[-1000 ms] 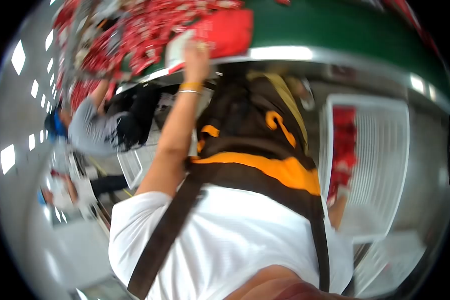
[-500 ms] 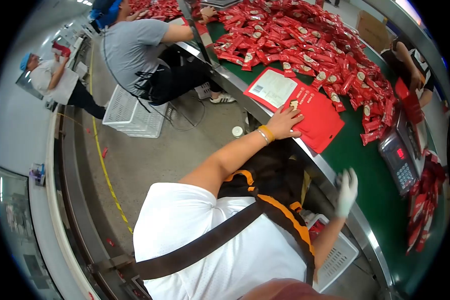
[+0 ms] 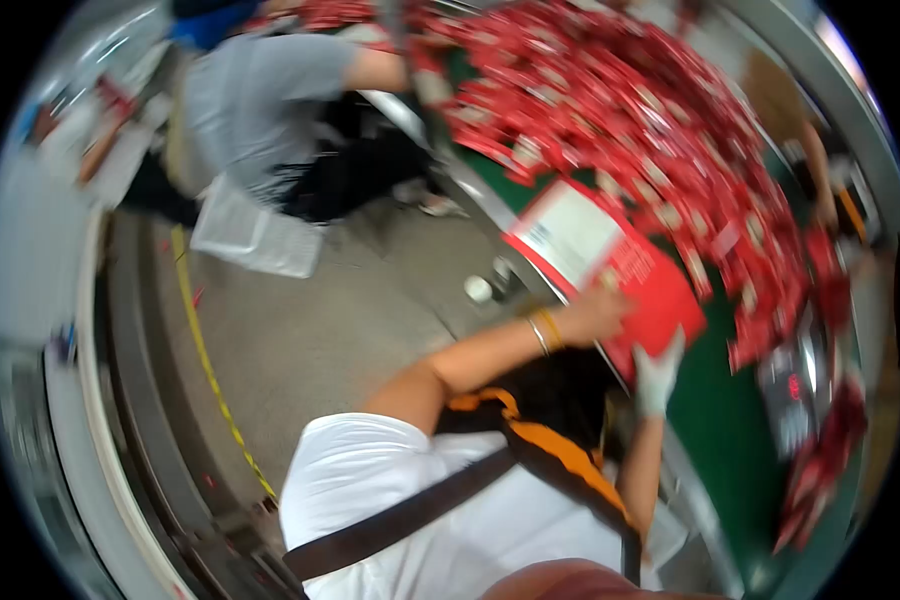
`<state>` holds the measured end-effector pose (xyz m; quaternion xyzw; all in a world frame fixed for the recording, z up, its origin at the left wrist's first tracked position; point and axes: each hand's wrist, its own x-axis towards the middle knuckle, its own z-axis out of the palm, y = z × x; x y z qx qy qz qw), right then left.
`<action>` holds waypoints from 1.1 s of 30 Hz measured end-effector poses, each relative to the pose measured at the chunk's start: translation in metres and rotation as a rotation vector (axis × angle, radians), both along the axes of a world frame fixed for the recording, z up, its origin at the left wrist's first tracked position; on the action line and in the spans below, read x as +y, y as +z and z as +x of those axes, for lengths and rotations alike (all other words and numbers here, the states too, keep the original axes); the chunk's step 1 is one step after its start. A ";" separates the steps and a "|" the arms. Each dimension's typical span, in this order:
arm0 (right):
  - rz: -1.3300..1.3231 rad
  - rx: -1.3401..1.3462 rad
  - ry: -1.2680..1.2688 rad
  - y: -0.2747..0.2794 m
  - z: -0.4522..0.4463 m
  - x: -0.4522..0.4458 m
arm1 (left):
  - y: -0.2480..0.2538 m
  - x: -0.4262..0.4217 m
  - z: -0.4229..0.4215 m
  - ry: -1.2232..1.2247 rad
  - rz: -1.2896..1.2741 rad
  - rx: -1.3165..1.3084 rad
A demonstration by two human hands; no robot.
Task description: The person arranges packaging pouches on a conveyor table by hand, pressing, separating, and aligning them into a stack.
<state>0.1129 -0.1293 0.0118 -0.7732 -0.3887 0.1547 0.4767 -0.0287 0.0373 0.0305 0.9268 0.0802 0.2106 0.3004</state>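
Red pouch (image 3: 660, 298) at the near metal edge of the desk (image 3: 705, 415), long axis roughly along that edge, just beside the heap of small red packets (image 3: 610, 120). Lies partly under the bare left hand (image 3: 595, 315), with the gloved right hand (image 3: 658, 375) touching the right-hand end; about equally near to both. Cannot tell, through the blur, about either hand's fingers: closed on the pouch or merely resting. Looks broad and smooth, bright red, with a large white panel toward the left-hand end and faint pale lettering beside the panel.
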 end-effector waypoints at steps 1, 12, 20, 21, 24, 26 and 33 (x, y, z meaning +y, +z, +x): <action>-0.018 -0.024 -0.015 -0.002 0.002 0.000 | -0.009 0.003 -0.003 -0.027 -0.010 -0.068; 0.006 0.182 -0.065 0.005 -0.003 -0.003 | 0.104 0.101 -0.287 1.209 0.360 -0.650; -0.039 0.108 -0.084 0.024 -0.015 -0.001 | 0.140 0.131 -0.601 1.819 -0.390 -1.458; -0.027 0.103 -0.097 0.025 -0.015 -0.002 | 0.135 0.127 -0.621 1.793 -0.454 -1.457; -0.005 0.137 -0.091 0.018 -0.013 -0.001 | 0.143 0.115 -0.621 1.718 -0.599 -1.643; 0.010 0.141 -0.097 0.018 -0.014 0.000 | 0.156 0.112 -0.611 1.693 -0.638 -1.709; 0.024 0.182 -0.085 0.020 -0.017 -0.001 | 0.178 0.119 -0.600 1.565 -0.558 -1.737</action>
